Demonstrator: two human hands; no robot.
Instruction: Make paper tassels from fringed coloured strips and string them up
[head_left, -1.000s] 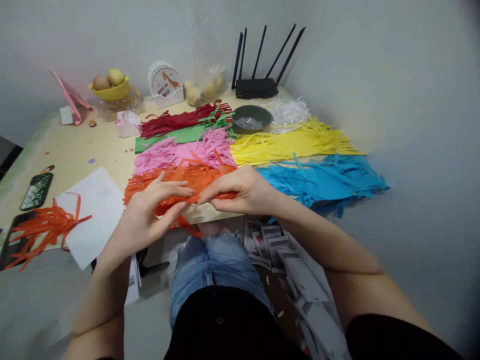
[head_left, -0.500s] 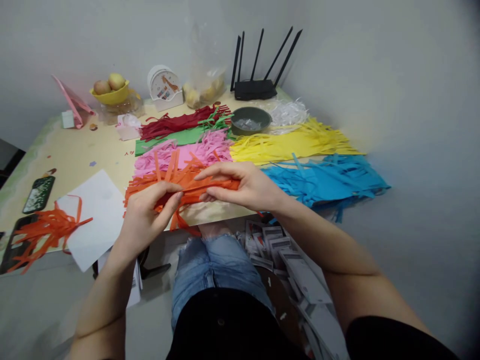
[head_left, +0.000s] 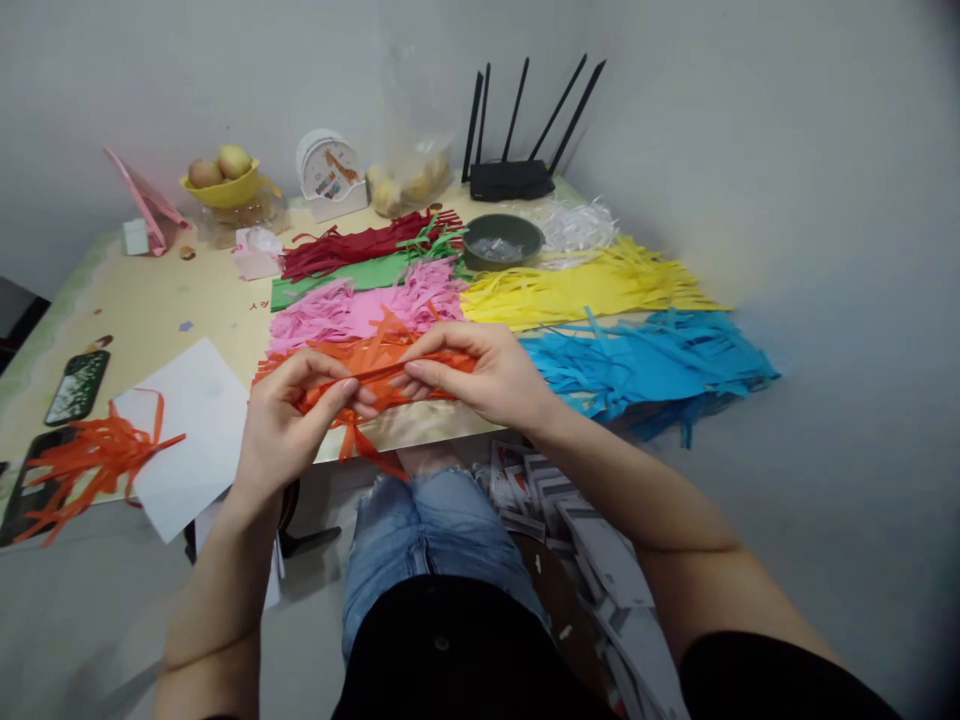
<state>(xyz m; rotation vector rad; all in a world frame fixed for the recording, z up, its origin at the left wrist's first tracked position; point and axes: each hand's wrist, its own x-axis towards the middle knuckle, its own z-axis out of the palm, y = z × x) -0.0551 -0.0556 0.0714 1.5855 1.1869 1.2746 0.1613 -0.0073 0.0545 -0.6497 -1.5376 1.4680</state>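
Observation:
Both hands pinch a piece of orange fringed tissue paper (head_left: pixel 379 376) above the table's front edge. My left hand (head_left: pixel 289 410) grips its left part between thumb and fingers. My right hand (head_left: pixel 480 370) has the right part, its thumb tip near the middle. Between them the paper is drawn into a narrow twisted strip, with loose orange strips hanging below. Behind it lies more orange fringe, partly covered by my hands. Pink fringed paper (head_left: pixel 375 310) is just beyond. On the white sheet (head_left: pixel 206 430) at the left rests a finished-looking bunch of orange strips (head_left: pixel 105 455).
Yellow (head_left: pixel 570 295), blue (head_left: pixel 660 360), green (head_left: pixel 337 285) and red fringed papers (head_left: pixel 345 248) lie across the table. Farther back stand a dark bowl (head_left: pixel 502 258), a black router (head_left: pixel 512 180) and a yellow fruit bowl (head_left: pixel 225 192). A phone (head_left: pixel 78 388) sits at the left.
My left fingers have curled further under the orange paper, and the strips standing up near my left hand have dropped. The paper between my hands looks narrower and tighter.

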